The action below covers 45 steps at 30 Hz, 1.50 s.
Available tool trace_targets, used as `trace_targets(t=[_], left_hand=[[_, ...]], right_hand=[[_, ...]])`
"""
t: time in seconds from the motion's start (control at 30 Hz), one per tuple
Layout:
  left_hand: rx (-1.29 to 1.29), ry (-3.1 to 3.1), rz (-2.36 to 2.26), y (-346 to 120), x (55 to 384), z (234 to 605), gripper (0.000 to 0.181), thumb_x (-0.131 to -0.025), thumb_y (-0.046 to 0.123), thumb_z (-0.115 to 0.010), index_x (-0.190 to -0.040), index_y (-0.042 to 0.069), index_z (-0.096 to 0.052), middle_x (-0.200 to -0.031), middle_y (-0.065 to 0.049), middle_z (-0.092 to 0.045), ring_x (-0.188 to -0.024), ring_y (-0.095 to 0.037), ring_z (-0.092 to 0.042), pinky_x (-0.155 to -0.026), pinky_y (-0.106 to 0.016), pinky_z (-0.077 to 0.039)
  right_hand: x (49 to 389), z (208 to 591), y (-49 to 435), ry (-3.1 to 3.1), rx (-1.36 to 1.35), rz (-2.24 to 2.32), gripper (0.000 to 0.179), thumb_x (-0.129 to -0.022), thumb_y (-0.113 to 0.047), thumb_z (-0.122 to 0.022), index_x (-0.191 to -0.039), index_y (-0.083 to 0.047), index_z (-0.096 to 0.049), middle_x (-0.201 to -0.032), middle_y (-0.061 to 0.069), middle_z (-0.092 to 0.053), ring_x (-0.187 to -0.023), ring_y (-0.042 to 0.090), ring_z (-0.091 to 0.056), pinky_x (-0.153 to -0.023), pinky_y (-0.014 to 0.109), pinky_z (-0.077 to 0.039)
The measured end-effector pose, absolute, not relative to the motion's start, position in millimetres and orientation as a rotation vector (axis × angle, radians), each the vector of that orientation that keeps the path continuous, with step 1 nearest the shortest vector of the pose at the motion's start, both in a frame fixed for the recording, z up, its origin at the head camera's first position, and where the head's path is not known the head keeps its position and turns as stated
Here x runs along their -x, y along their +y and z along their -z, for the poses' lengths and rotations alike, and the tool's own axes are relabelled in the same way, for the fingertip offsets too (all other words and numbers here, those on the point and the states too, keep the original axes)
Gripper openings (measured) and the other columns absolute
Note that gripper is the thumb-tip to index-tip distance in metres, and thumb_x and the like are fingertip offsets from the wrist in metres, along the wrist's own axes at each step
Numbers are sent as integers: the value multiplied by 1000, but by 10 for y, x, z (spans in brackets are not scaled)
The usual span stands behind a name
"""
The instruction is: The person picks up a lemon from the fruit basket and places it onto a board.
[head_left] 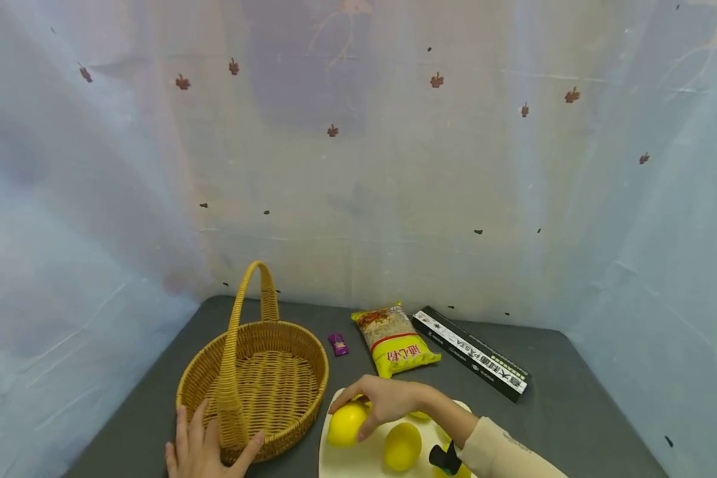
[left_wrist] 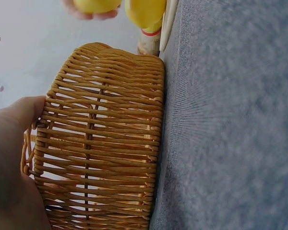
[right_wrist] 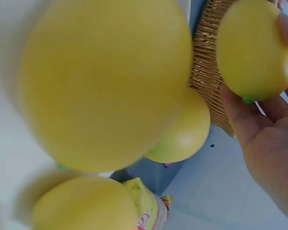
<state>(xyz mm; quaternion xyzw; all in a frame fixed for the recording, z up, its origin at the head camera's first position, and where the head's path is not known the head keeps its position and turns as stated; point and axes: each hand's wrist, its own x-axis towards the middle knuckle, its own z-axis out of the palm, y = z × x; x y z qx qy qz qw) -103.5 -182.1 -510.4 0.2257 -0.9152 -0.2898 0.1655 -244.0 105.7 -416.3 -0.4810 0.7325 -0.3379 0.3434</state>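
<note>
My right hand (head_left: pixel 385 401) holds a yellow lemon (head_left: pixel 347 425) between thumb and fingers, over the left part of a cream-coloured plate (head_left: pixel 358 461). In the right wrist view this lemon (right_wrist: pixel 254 50) shows a green nub, and it appears raised. Another lemon (head_left: pixel 403 447) lies on the plate, with more partly hidden by the right arm. My left hand (head_left: pixel 206 448) grips the near rim of a wicker basket (head_left: pixel 311 405), thumb (left_wrist: pixel 31 110) outside and fingers over the rim. The basket's inside shows only bare weave, and its tall handle arches over it.
Behind the plate lies a yellow food packet (head_left: pixel 397 342). A long black pasta box (head_left: pixel 472 352) slants at the right rear. A small purple wrapped sweet (head_left: pixel 338 344) sits between basket and packet. Pale curtains enclose the grey table (head_left: pixel 573 398).
</note>
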Motion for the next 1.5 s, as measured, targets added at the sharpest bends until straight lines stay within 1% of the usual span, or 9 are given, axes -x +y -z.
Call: trace_targets(t=[0.23,0.4,0.53,0.7,0.9,1.0,1.23,1.4,1.5], left_hand=[[-651,-2624,817,-1848,1029,5078,100,-76,73,-70,-124,-13,-57,-153,-24,-26,-150,-44,5,-110,-76,-1],[-652,-2645,833,-1843,1038,5074,102,-76,74,-69,-129,-13,-55,-153,-24,-25,-150,-44,6,-110,-76,0],[-648,-2648,848,-1837,1043,5071,103,-76,74,-68,-130,-12,-54,-154,-24,-24,-150,-44,7,-110,-76,1],[-659,-2644,845,-1839,1042,5068,103,-76,74,-68,-129,-13,-54,-154,-24,-24,-150,-43,9,-110,-75,1],[-658,-2663,844,-1840,1051,5073,104,-77,75,-67,-133,-12,-52,-154,-24,-23,-150,-44,9,-110,-75,3],[-644,-2672,851,-1838,1052,5077,104,-77,75,-67,-134,-12,-51,-154,-25,-22,-149,-44,10,-110,-76,3],[-617,-2686,861,-1854,1018,5056,105,-76,74,-69,-133,-13,-52,-156,-26,-21,-150,-43,11,-110,-76,4],[-516,-2714,794,-1871,949,5026,105,-77,75,-67,-128,-16,-54,-157,-28,-20,-150,-40,15,-107,-77,8],[-433,-2664,716,-1878,899,5031,101,-78,73,-68,-122,-17,-57,-154,-29,-26,-150,-40,12,-106,-79,6]], right_hand=[[2425,4350,1103,1909,1338,713,53,-86,-1,-76,-136,-9,-62,-129,-10,-62,-116,3,-53,-100,25,-44],[2345,4338,1092,1932,1387,662,49,-85,2,-76,-132,-4,-63,-129,-4,-65,-121,5,-52,-102,25,-44],[2302,4293,1094,2007,1390,591,46,-85,1,-76,-129,-7,-65,-127,-6,-64,-114,4,-48,-97,22,-43],[2406,4390,1109,2030,1465,469,48,-86,-2,-75,-131,-15,-65,-128,-15,-61,-116,2,-44,-98,25,-41],[2597,4676,1120,1965,1538,518,51,-87,-10,-78,-135,-15,-62,-131,-15,-61,-118,0,-51,-100,23,-43],[2541,4612,1130,1954,1525,553,48,-87,-11,-77,-133,-12,-64,-128,-11,-63,-114,1,-53,-100,23,-44],[2320,4300,1093,1966,1482,614,43,-87,-2,-75,-128,-1,-65,-125,3,-67,-114,3,-55,-100,23,-45],[2322,4286,1060,2014,1489,592,40,-89,-8,-75,-128,-4,-66,-126,0,-67,-118,7,-55,-103,25,-44],[2338,4292,1041,2021,1478,590,40,-89,-11,-74,-129,-5,-65,-126,-5,-66,-120,7,-55,-103,25,-44]])
